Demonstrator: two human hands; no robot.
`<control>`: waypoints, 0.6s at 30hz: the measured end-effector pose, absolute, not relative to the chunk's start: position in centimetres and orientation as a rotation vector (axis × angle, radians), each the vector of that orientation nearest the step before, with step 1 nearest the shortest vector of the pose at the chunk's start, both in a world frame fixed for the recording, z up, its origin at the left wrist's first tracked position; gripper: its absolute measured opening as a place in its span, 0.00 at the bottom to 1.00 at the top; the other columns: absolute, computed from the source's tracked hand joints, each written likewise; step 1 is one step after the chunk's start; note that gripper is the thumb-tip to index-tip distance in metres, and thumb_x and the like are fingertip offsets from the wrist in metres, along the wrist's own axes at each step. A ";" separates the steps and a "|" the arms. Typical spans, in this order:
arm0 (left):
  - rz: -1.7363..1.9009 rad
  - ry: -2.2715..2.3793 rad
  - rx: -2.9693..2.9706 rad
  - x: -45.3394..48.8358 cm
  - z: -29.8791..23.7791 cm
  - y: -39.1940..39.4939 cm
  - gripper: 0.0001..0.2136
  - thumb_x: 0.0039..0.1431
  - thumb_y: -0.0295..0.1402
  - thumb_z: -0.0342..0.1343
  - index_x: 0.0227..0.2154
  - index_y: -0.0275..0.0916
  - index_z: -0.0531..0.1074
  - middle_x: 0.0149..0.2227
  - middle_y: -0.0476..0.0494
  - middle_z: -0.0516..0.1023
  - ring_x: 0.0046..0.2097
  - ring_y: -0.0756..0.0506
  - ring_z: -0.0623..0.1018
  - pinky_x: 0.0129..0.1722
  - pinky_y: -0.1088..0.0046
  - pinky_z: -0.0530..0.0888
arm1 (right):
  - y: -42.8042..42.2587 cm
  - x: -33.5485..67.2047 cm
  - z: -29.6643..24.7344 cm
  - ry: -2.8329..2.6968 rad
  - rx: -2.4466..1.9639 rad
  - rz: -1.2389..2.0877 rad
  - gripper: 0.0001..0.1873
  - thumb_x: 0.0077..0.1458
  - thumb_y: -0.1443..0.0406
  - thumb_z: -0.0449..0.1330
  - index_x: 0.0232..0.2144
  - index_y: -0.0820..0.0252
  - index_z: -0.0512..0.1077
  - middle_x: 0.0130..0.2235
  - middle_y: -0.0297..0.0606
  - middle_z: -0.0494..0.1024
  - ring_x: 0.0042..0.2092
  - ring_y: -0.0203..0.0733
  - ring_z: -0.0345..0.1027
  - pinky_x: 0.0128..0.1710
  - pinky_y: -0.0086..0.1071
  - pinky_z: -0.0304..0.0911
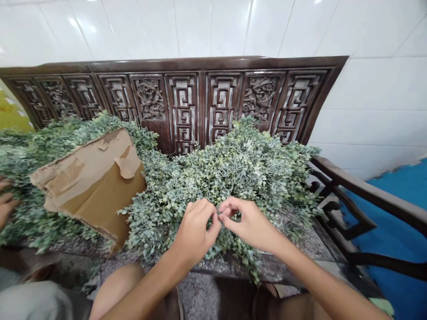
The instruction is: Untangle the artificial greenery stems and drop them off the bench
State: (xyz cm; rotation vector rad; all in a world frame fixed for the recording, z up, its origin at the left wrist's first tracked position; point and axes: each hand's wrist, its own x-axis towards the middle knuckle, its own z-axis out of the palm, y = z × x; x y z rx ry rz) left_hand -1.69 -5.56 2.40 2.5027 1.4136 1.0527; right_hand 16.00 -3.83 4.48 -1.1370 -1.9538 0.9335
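1. Nearest, a bare knee [116, 289] rises just below the person's forearms, while a grey-clad leg [33, 302] lies toward the near left.
2. Just beyond, the left hand [195, 233] and right hand [247, 220] meet in a heap of pale grey-green artificial leafy sprigs [230, 178]. The fingers [204, 208] of both hands are pinched together on thin stems, their tips almost meeting at the heap's near side.
3. These sprigs look light, soft and springy, with wiry stems and small leaves likely to snag on each other. They would probably handle best if held by the stems rather than the leaves.
4. Beneath them, a speckled grey stone worktop [307, 244] carries the heap, which spills over its near edge.
5. Toward the left, a torn brown cardboard sheet [90, 186] lies tilted on the foliage. Another hand [5, 202] is at the left edge, beside more sprigs.
6. Off to the right, a dark wooden armrest [367, 195] stands before a blue floor mat [393, 222].
7. Farthest, a carved dark wooden bench back [180, 106] with fretwork panels stands against a white tiled wall [367, 89].
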 end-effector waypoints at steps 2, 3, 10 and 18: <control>0.998 1.415 2.609 -1.6 2.3 -5.7 0.09 0.63 0.24 0.46 0.27 0.40 0.63 0.30 0.48 0.68 0.35 0.46 0.68 0.38 0.67 0.62 | -3.9 15.8 4.5 -1.957 -1.132 0.964 0.04 0.52 0.70 0.57 0.30 0.60 0.73 0.28 0.32 0.76 0.31 0.37 0.68 0.34 0.30 0.62; 0.973 1.411 2.664 -1.6 2.4 -5.6 0.09 0.63 0.24 0.46 0.27 0.40 0.63 0.30 0.47 0.69 0.35 0.45 0.68 0.37 0.66 0.62 | -4.0 15.7 4.5 -1.939 -1.134 0.990 0.04 0.51 0.71 0.57 0.27 0.60 0.72 0.27 0.31 0.75 0.30 0.36 0.67 0.33 0.29 0.62; 1.016 1.787 2.432 -5.3 4.1 -2.1 0.09 0.59 0.22 0.48 0.25 0.41 0.61 0.27 0.47 0.68 0.31 0.45 0.68 0.33 0.68 0.62 | -5.6 15.6 3.7 -1.893 -1.194 1.232 0.04 0.48 0.71 0.59 0.24 0.61 0.73 0.23 0.30 0.73 0.26 0.34 0.64 0.29 0.29 0.59; 0.496 1.619 2.327 -3.1 2.0 -5.7 0.06 0.61 0.25 0.46 0.35 0.39 0.68 0.29 0.44 0.77 0.28 0.44 0.76 0.28 0.70 0.66 | -4.6 15.7 5.3 -1.671 -1.115 0.803 0.08 0.58 0.59 0.62 0.34 0.59 0.73 0.31 0.36 0.77 0.33 0.40 0.69 0.35 0.34 0.65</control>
